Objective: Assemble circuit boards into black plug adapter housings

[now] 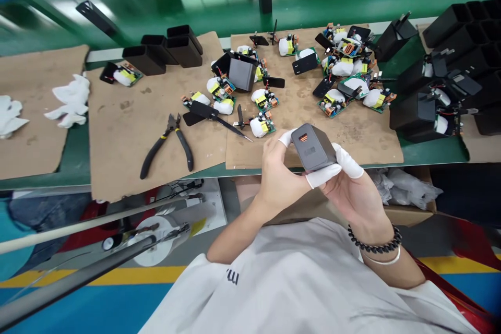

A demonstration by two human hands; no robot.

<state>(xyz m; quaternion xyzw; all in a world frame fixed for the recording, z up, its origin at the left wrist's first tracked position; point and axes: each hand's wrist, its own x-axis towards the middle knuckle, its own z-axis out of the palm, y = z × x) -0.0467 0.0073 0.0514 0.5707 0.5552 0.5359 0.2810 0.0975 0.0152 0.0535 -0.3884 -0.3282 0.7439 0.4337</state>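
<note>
Between my two hands is a dark grey charger (313,148), held above the table's front edge. Its end face with an orange USB port is turned toward me. My left hand (277,172) grips its left side and underside, with white finger cots on the fingertips. On the right side, my right hand (354,188) supports it, also wearing white finger cots. Just beyond lie several loose circuit boards (263,126) with white and yellow parts. Another grey charger case (241,74) rests among them.
Pliers (168,143) and a tweezer-like tool (230,128) lie on cardboard (117,130). White gloves (72,102) are at left. Black empty housings (183,47) stand at the back. More boards pile up (344,68) right of centre, near black housings (415,117). A green conveyor (227,5) runs behind.
</note>
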